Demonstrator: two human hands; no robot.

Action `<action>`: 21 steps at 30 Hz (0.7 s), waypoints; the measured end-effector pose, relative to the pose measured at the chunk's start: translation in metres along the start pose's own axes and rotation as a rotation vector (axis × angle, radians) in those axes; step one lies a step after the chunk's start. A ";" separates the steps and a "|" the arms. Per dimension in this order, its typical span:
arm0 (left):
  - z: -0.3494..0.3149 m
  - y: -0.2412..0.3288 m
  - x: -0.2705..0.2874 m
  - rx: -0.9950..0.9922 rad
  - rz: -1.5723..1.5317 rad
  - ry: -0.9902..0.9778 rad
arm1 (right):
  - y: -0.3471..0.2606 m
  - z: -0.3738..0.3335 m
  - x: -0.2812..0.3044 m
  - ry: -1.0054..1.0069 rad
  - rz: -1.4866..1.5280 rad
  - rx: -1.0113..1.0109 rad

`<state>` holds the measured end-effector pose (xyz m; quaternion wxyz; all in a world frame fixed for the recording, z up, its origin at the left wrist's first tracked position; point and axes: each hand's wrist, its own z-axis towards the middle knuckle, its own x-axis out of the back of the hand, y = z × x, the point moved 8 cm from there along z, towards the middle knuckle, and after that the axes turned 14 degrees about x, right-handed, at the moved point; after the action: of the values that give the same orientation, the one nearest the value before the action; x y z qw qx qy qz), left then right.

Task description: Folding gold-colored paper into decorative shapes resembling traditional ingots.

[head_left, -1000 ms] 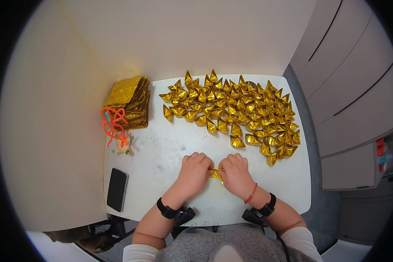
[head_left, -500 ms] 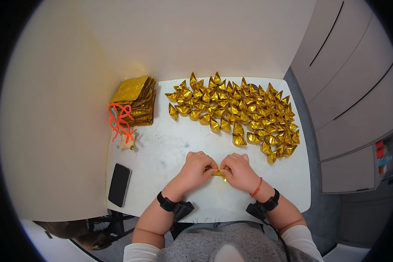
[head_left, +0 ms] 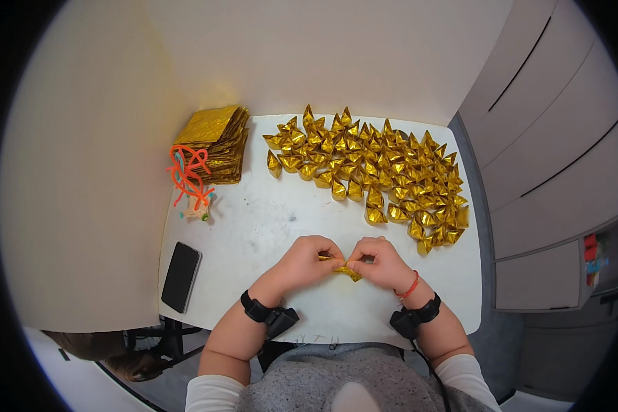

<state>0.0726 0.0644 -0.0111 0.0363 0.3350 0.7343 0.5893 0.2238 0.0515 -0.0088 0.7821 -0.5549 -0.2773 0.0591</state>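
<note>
A small piece of gold foil paper (head_left: 350, 273), folded and creased, is pinched between my two hands near the front of the white table (head_left: 254, 237). My left hand (head_left: 314, 261) grips its left side with thumb and fingertips. From the other side my right hand (head_left: 380, 264) pinches it, the fingertips of both hands almost meeting. Part of the foil is hidden behind my fingers. Beyond my hands, several folded gold foil ingots (head_left: 364, 165) with pointed ends stand close together across the back and right of the table.
A tall stack of gold foil sheets (head_left: 216, 127) sits at the back left, with an orange bendy cord (head_left: 185, 172) against it and a small beige trinket (head_left: 198, 207) in front. A black phone (head_left: 181, 277) lies at the left edge. Walls rise behind and left; grey cabinets (head_left: 549, 178) stand right.
My fingers have shifted their pinch on the gold foil paper, and more of its left part now shows. The whole view has tilted slightly.
</note>
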 end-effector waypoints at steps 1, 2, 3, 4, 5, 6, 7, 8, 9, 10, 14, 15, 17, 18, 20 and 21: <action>0.001 -0.007 0.000 0.060 -0.093 -0.002 | -0.001 0.000 0.000 0.009 0.013 0.007; 0.002 -0.008 0.001 0.059 -0.093 -0.001 | -0.002 0.000 0.001 0.018 0.026 0.015; 0.003 -0.008 -0.001 0.071 -0.104 -0.039 | -0.002 0.000 0.002 0.019 0.026 0.014; 0.003 -0.009 -0.003 0.084 -0.114 -0.077 | -0.003 0.001 0.002 0.002 0.017 0.015; 0.003 -0.009 -0.003 0.083 -0.114 -0.078 | -0.003 0.000 0.001 -0.015 0.009 0.016; 0.003 -0.011 -0.001 0.106 -0.159 -0.075 | -0.002 -0.001 0.002 -0.014 0.010 0.017; 0.003 -0.013 0.000 0.129 -0.204 -0.073 | 0.002 -0.003 0.002 0.003 0.076 -0.014; 0.003 -0.014 0.001 0.130 -0.203 -0.073 | 0.006 -0.005 0.003 0.020 0.143 -0.045; 0.003 -0.016 0.000 0.153 -0.243 -0.108 | 0.005 -0.005 0.004 0.022 0.144 -0.044; 0.003 -0.018 -0.002 0.177 -0.284 -0.144 | 0.008 -0.007 0.002 0.003 0.224 -0.099; 0.004 -0.019 -0.005 0.201 -0.301 -0.181 | 0.013 -0.010 -0.002 -0.011 0.379 -0.154; 0.003 -0.019 -0.005 0.204 -0.307 -0.179 | 0.014 -0.011 -0.001 -0.007 0.378 -0.152; 0.003 -0.020 -0.005 0.205 -0.310 -0.180 | 0.017 -0.013 -0.003 -0.050 0.395 -0.192; 0.001 -0.018 -0.007 0.190 -0.282 -0.198 | 0.017 -0.012 0.000 -0.048 0.394 -0.191; 0.000 -0.014 -0.011 0.173 -0.253 -0.218 | 0.002 -0.006 -0.002 -0.229 0.211 0.013; -0.002 -0.010 -0.012 0.149 -0.190 -0.221 | 0.000 -0.004 -0.002 -0.227 0.210 0.012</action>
<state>0.0761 0.0555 -0.0238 0.1474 0.3285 0.7958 0.4868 0.2244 0.0469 -0.0102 0.7385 -0.5658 -0.3041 0.2049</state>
